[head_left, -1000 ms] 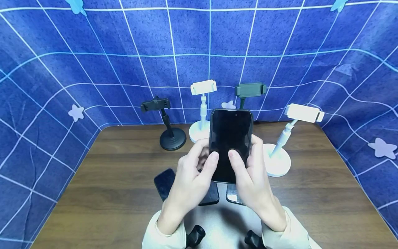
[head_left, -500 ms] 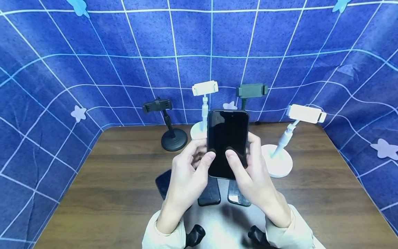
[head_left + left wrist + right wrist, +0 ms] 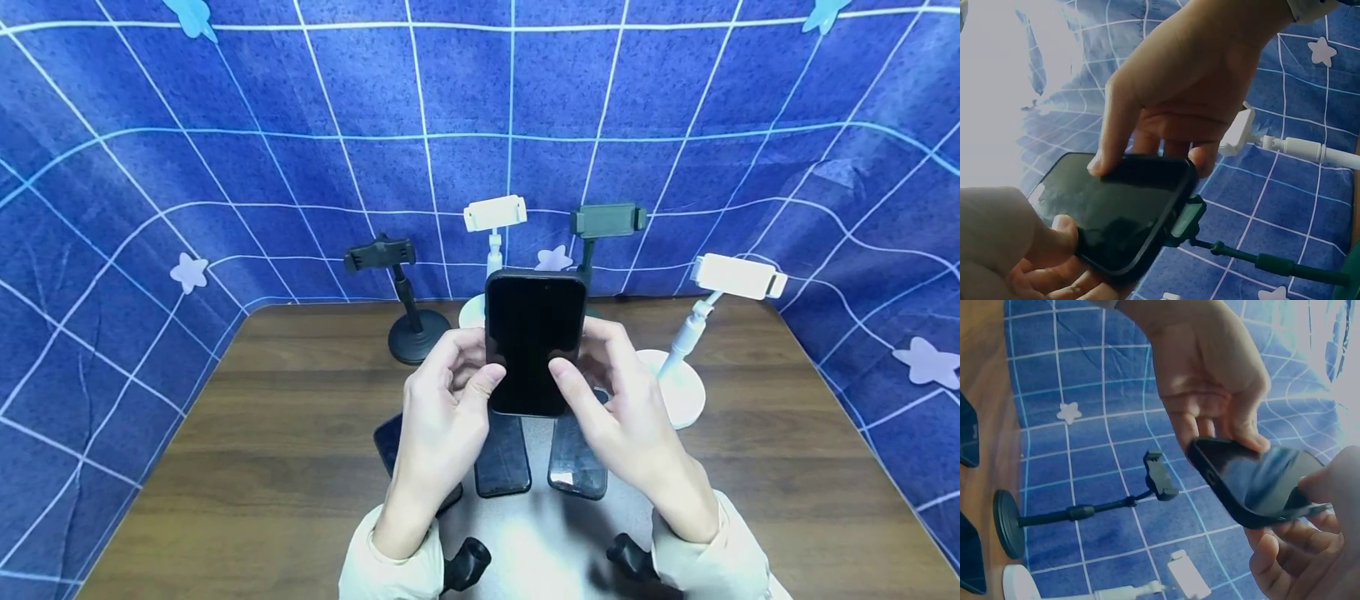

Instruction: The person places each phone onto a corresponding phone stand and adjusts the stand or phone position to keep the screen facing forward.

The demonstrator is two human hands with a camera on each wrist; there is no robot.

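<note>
A black smartphone is held upright, dark screen facing me, above the table. My left hand grips its left edge, thumb on the front and fingers curled behind. On the other side, my right hand holds the right edge the same way. Seen from the left wrist, the phone lies between both thumbs, and the fingertips go partly out of sight behind it. The right wrist view shows the phone's side edge and a dark case. Behind it stands a green phone stand, its base mostly hidden.
Three other phones lie near me: one on the left, one in the middle, one on the right. A black stand, a white stand and another white stand line the wooden table's back. A blue curtain encloses it.
Both hands have shifted the phone a little to the left, and its lower edge sits higher in view. The right hand's wrist has swung slightly outward. The stands and lying phones stay put.
</note>
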